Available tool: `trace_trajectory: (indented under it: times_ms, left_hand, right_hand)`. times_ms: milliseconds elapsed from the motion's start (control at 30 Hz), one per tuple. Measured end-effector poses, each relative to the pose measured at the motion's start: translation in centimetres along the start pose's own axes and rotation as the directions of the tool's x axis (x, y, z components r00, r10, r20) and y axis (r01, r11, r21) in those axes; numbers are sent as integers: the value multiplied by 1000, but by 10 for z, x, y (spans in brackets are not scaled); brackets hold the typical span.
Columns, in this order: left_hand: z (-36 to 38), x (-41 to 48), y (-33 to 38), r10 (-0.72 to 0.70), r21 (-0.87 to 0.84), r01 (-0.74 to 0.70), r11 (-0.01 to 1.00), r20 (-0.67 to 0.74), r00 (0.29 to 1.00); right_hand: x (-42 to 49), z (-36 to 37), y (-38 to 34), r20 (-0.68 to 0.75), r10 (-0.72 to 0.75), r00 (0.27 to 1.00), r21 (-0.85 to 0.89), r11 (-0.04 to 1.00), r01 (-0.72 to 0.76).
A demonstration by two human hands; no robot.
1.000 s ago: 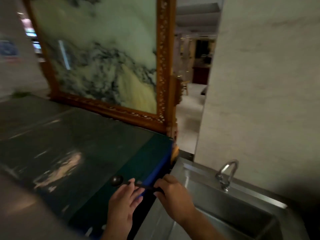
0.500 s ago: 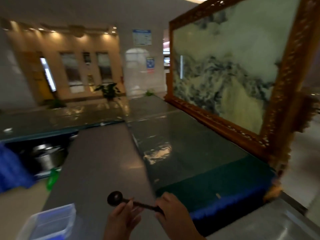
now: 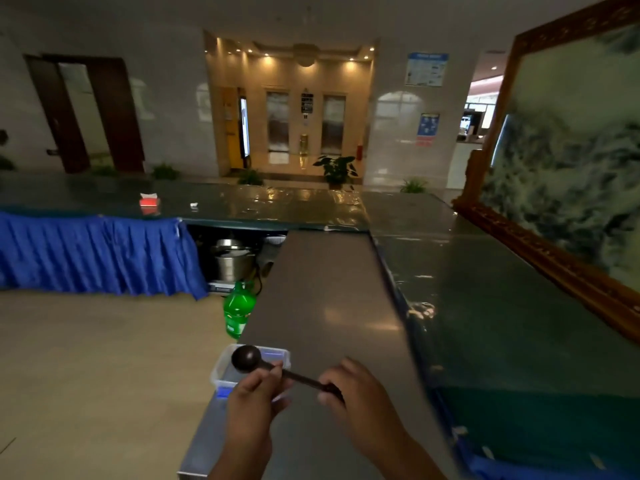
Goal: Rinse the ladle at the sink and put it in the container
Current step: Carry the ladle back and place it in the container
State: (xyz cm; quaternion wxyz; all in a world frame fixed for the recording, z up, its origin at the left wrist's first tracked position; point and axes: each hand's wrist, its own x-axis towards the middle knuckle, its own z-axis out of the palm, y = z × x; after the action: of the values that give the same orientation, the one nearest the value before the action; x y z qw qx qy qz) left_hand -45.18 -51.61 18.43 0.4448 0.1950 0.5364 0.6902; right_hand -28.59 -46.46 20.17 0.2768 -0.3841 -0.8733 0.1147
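Observation:
A small dark ladle (image 3: 246, 358) is held level in both hands, its round bowl pointing left. My left hand (image 3: 254, 398) pinches the shaft just behind the bowl. My right hand (image 3: 353, 393) grips the end of the handle. The bowl hovers over a clear plastic container (image 3: 221, 367) with a blue base, which stands at the left edge of the steel counter (image 3: 329, 306). The sink is out of view.
A green bottle (image 3: 239, 311) stands on the floor left of the counter, with metal pots (image 3: 232, 259) behind it. A glass-topped green table (image 3: 485, 306) runs along the right, bearing a large framed painting (image 3: 571, 188). A blue-skirted table (image 3: 97, 251) lies far left.
My view has swung left from the sink to the steel counter. Both hands carried the ladle along, and its bowl now sits above the plastic container.

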Motion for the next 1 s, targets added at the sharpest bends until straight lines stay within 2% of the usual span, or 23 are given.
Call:
trace_trajectory:
  times_ms: [200,433,733,1000]
  left_hand:
    - [-83,54,41,9,-34,-10,999,-6,1000]
    - [-132,100,66,-37,-32,38,999,29,999]
    - [-121,161,47,-157,-31,159,987,60,986]
    - [-83,234,25,-223,0,223,975,-13,975]
  right_hand:
    - [57,65,-65,0,18,1000,50,999,-17]
    - [96,113,-104,-25,100,995,60,993,-99]
    - [136,146,-63,-11,164,986,-5,987,-164]
    - [180,173,1,13,163,986,22,986,-163]
